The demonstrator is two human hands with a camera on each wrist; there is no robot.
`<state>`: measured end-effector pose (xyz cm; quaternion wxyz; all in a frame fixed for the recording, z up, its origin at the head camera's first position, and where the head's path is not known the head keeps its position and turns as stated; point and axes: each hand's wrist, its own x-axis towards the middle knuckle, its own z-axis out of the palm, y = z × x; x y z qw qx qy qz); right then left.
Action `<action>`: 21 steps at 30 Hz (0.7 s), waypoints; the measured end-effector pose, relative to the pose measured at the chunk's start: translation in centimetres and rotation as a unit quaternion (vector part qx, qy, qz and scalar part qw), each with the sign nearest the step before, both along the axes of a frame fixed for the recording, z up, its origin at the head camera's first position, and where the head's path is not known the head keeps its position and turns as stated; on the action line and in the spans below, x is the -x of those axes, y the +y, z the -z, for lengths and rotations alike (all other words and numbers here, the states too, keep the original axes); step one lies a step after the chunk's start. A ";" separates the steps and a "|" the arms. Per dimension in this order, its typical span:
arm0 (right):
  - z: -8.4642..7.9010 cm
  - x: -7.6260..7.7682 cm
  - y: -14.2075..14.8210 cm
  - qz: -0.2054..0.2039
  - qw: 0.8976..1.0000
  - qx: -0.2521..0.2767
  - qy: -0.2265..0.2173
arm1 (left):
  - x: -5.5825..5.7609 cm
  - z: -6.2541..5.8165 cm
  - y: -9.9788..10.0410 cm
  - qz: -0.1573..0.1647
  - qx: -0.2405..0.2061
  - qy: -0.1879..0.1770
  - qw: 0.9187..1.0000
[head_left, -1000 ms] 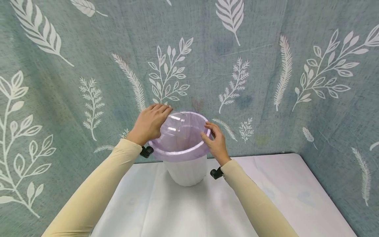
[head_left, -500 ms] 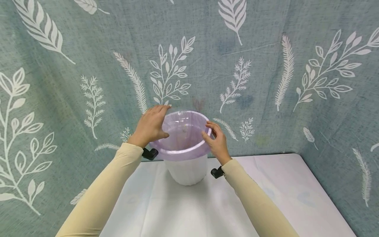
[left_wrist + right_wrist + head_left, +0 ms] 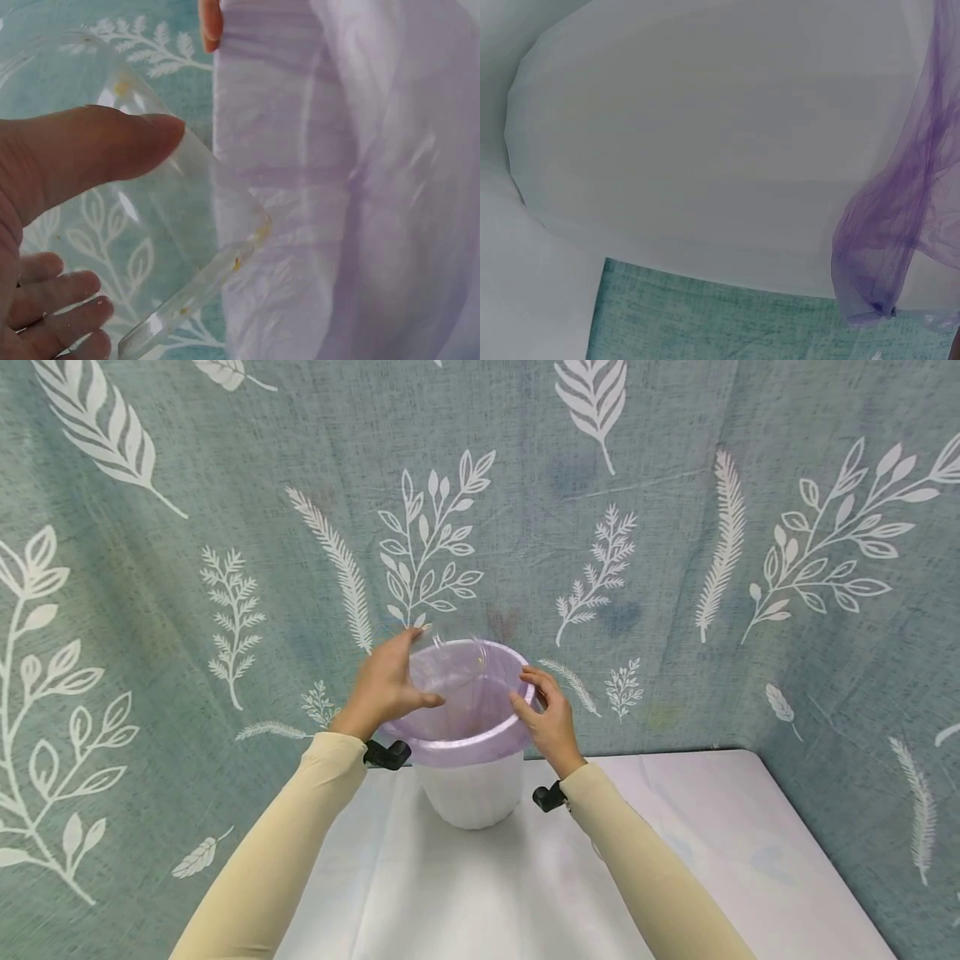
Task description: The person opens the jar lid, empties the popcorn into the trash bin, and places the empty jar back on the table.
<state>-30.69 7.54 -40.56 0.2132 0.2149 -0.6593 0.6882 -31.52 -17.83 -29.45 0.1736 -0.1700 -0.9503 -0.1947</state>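
Note:
A white bin (image 3: 468,793) stands upright, a purple bin bag (image 3: 461,756) folded over its rim. My left hand (image 3: 386,689) grips a clear plastic container (image 3: 180,202) above the left part of the bin's mouth. Yellow-brown specks mark its corners, and my thumb lies across it in the left wrist view. At the bin's right side my right hand (image 3: 551,718) holds the bagged rim between thumb and fingers. Only the bin's white wall (image 3: 705,150) and a gathered purple end of the bag (image 3: 877,255) show large in the right wrist view.
Under the bin is a white-covered table (image 3: 637,860), its back edge close behind the bin. A green curtain (image 3: 660,568) with white leaf prints surrounds it at the back and sides. Black wrist cameras (image 3: 551,797) sit at both cuffs.
The left hand has turned and shifted slightly right, its thumb now pointing over the bin's mouth, and the clear container has tilted with it. The right hand has stayed at the rim.

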 end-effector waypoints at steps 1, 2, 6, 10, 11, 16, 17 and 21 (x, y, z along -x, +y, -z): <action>0.0 0.0 0.0 0.000 1.000 -0.001 0.000 | 0.0 0.2 0.0 -0.001 -0.013 0.000 1.000; 0.0 0.0 0.0 0.000 1.000 -0.001 0.001 | 0.0 0.4 0.0 -0.002 -0.026 0.001 1.000; 0.0 0.0 0.0 -0.001 1.000 -0.002 0.003 | -0.2 1.1 0.0 -0.001 -0.079 0.001 0.997; 0.0 0.1 -0.1 -0.001 1.000 -0.002 0.005 | -0.3 1.8 0.0 -0.003 -0.127 -0.011 0.992; 0.0 0.1 -0.1 -0.002 1.000 -0.002 0.005 | -0.3 2.0 0.0 -0.002 -0.137 -0.015 0.991; 0.1 0.1 -0.1 -0.005 1.000 -0.004 0.001 | -0.6 2.6 0.1 0.009 -0.177 -0.022 0.984; 0.1 0.1 -0.1 -0.005 1.000 -0.004 0.000 | -0.6 2.8 0.1 0.012 -0.182 -0.023 0.983; 0.1 0.0 0.0 -0.005 1.000 -0.009 -0.001 | -0.8 3.1 0.4 0.017 -0.203 -0.024 0.979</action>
